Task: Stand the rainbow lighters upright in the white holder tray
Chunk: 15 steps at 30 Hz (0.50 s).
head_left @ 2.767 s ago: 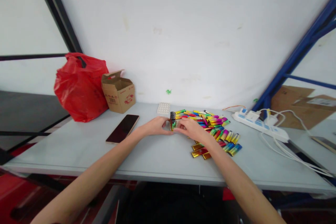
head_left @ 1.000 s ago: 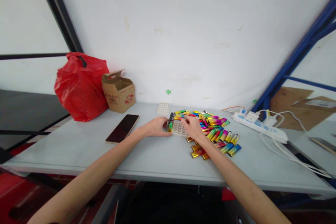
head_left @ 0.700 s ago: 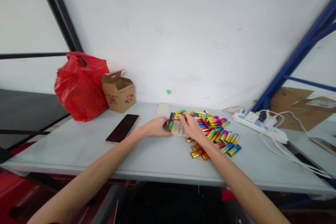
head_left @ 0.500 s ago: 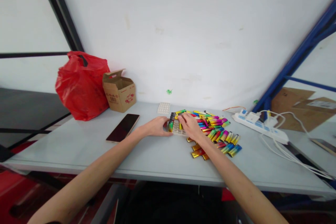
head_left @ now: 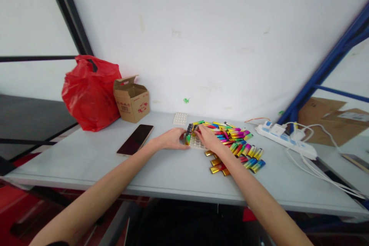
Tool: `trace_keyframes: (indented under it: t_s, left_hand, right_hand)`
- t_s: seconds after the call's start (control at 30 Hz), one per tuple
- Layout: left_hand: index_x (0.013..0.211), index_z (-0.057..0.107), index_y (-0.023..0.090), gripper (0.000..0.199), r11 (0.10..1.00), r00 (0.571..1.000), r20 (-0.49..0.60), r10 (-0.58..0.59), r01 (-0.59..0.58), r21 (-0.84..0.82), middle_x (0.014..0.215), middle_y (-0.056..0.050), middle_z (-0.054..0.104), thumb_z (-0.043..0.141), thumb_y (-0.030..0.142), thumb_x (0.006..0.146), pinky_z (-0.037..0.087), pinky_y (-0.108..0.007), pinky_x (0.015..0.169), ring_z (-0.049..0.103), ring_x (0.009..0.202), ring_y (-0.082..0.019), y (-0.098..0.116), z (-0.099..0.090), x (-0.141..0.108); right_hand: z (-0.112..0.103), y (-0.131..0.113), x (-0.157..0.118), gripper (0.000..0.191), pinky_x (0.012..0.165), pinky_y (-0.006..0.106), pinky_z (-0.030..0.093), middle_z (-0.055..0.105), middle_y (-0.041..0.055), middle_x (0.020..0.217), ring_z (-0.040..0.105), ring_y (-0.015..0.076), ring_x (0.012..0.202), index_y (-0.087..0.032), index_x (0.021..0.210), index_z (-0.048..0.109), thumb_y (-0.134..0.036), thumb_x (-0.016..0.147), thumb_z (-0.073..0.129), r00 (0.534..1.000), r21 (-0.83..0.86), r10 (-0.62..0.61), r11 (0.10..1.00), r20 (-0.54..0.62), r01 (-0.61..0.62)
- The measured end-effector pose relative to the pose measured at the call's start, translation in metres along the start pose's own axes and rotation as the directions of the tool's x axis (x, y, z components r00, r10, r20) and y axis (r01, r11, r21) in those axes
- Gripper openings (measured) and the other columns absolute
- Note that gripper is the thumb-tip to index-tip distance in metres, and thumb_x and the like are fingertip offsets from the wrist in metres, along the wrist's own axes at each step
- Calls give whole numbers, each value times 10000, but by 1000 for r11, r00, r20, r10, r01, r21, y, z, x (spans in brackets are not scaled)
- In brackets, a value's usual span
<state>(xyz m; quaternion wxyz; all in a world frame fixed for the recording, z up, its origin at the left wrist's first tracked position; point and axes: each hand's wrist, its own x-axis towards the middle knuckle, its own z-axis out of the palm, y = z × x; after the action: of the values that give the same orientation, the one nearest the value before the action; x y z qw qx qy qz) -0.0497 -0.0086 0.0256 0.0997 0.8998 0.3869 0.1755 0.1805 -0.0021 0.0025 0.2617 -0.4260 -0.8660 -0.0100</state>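
A white tray with rows of round holes (head_left: 197, 144) lies on the table, with a row of upright lighters (head_left: 188, 134) along its left side. My left hand (head_left: 172, 138) is closed round that side, thumb near the front corner and fingers behind. My right hand (head_left: 208, 137) reaches over the tray from the right, its fingertips pinched on a gold lighter (head_left: 195, 127) just right of the row. Part of the tray is hidden under that hand. Shiny multicoloured lighters (head_left: 239, 148) lie spread out to the right.
A second white holed tray (head_left: 180, 118) lies by the wall. A phone (head_left: 135, 140), a cardboard box (head_left: 132, 102) and a red plastic bag (head_left: 91, 94) are on the left. At the right sits a power strip (head_left: 285, 140) with white cables.
My right hand has shifted slightly left and away from me over the tray, with the lighter moving toward the back of the row. My left hand has stayed on the tray.
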Motion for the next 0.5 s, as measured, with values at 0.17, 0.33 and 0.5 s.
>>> trace_keyframes:
  t_s: [0.17, 0.33, 0.5]
  left_hand:
    - [881, 632, 162, 475, 1000, 1000, 9, -16, 16, 8, 825, -55, 687, 716, 605, 731, 454, -296, 624, 597, 684, -194, 1, -1, 0]
    - [896, 631, 164, 451, 1000, 1000, 24, -17, 17, -21, 836, -48, 688, 716, 577, 738, 456, -289, 626, 607, 695, -192, 4, -4, 0]
    - [876, 617, 167, 448, 1000, 1000, 26, -15, 15, -10, 840, -56, 681, 723, 578, 735, 456, -295, 627, 607, 705, -200, 4, -5, 0]
  right_hand:
    - [-3, 1, -2, 135, 908, 378, 503, 680, 139, 1058, 639, 255, 1006, -140, 1060, 597, -248, 1032, 521, 996, -69, -26, 997, 86, 32]
    - [-19, 16, -9, 266, 1019, 380, 466, 676, 129, 1148, 610, 245, 1126, -158, 1203, 623, -236, 1062, 412, 999, -85, -33, 996, 16, 34]
    - [-37, 49, -22, 316, 1048, 385, 448, 678, 170, 1176, 613, 259, 1127, -93, 1195, 661, -78, 986, 424, 988, -185, 112, 979, 105, -91]
